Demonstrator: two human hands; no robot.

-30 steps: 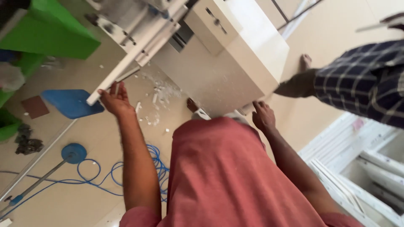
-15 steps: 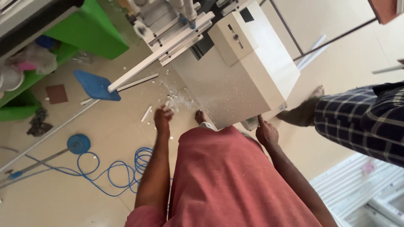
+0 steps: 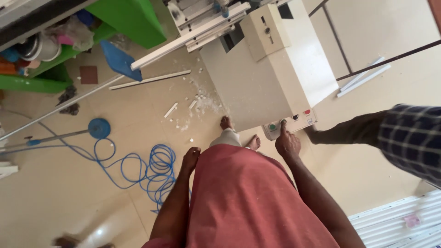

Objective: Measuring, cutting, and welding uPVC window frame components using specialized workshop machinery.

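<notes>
1 fingertip of right hand on button panel

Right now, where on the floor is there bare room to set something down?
Bare floor lies left of the blue hose coil, and right of the white machine below the loose white strips. The patch of white offcuts by the machine's front is crowded.

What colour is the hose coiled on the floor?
The coiled hose is blue, lying beside the left hand; the head view shows it.
</notes>
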